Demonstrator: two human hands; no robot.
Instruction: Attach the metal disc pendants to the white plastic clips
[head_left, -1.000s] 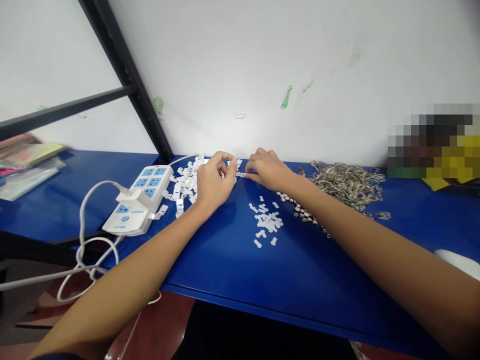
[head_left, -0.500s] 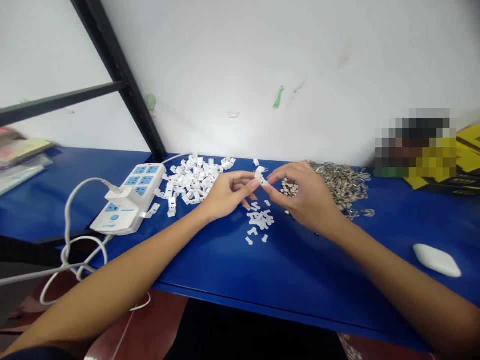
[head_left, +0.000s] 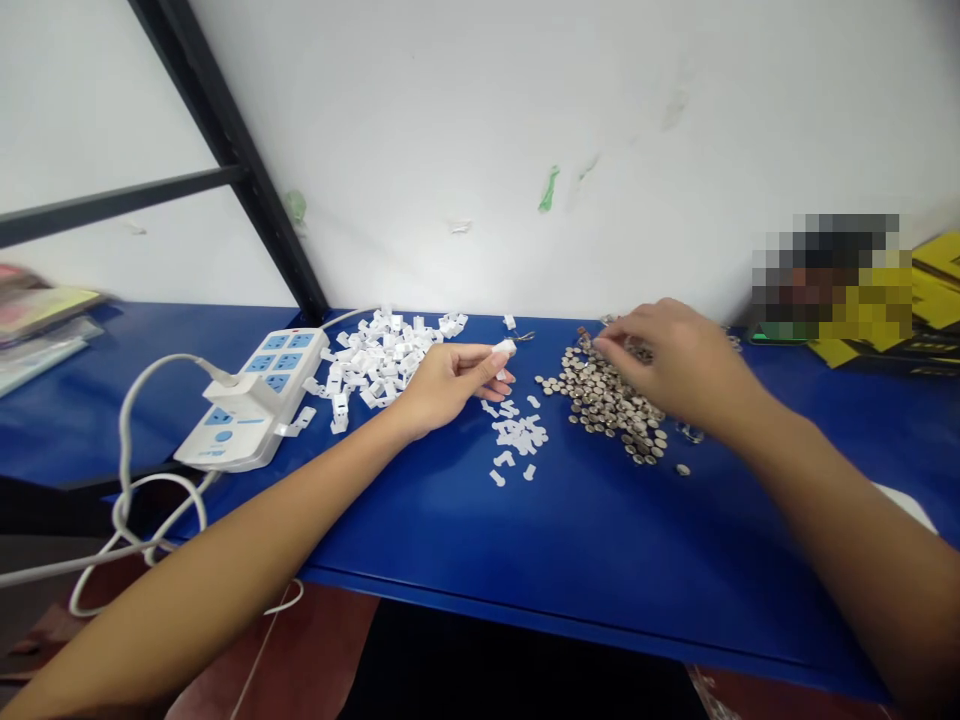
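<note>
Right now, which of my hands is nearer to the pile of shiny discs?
Right. Your right hand is at the far edge of the pile of shiny discs. Your left hand, pinching a white piece, is apart from the pile, on its left.

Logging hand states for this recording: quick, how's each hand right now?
Left hand: closed, holding a white piece.
Right hand: near the discs; whether it's open, closed or holding anything cannot be told.

Light brightens the wall (head_left: 420, 130) most low at centre and leaves a soft sheen on the blue table (head_left: 450, 520) — the right hand (head_left: 667, 350) slightly blurred, a blocky pixelated patch (head_left: 832, 280) toward the right.
</note>
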